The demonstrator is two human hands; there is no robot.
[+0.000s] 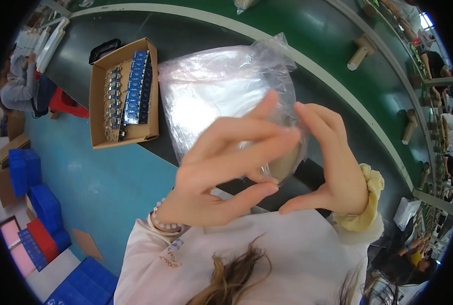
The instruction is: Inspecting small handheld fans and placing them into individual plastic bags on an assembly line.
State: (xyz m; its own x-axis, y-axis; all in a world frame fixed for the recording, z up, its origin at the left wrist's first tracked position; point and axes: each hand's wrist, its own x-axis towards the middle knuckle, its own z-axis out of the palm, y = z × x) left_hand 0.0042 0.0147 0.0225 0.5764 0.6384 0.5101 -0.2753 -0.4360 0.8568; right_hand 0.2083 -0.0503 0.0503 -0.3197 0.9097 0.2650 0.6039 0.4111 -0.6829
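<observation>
Your right hand curves open; you can't tell whether your left pinches film.
Just beyond both, the clear plastic bag points its crumpled edge away, long axis unclear; farther left, boxed circuit boards.

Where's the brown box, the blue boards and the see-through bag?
Brown cardboard box [154,91]: head view, on its right side wall.
Blue boards [135,94]: head view, around the middle of the long blue stack.
See-through bag [206,94]: head view, on its shiny upper left part.
</observation>
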